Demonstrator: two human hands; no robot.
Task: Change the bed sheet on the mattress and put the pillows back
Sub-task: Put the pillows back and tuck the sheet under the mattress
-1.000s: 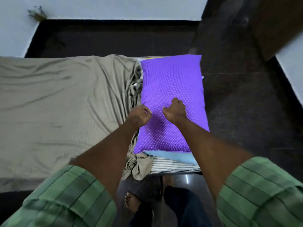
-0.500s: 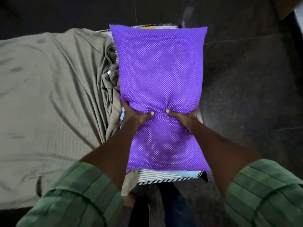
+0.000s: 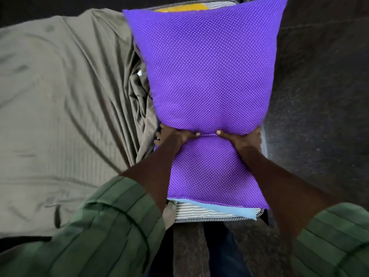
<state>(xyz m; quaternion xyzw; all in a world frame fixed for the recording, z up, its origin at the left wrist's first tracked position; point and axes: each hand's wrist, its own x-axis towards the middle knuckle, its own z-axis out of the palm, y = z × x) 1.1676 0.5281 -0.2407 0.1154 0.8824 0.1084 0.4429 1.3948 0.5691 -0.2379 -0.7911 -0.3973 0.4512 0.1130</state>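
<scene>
sheet (image 3: 60,108), grey-green and rumpled, covered most of the mattress (image 3: 199,213), bunched in folds beside the purple pillow (image 3: 205,76). that pillow sat at the striped mattress end, over a light blue pillow (image 3: 223,209) peeking out below. left hand (image 3: 175,135) and right hand (image 3: 242,136) each gripped the purple pillow at its middle, thumbs pressed into a crease, fingers wrapped under its sides. lifted carelessly, it could drag the blue one off the edge onto the floor (image 3: 319,96).
</scene>
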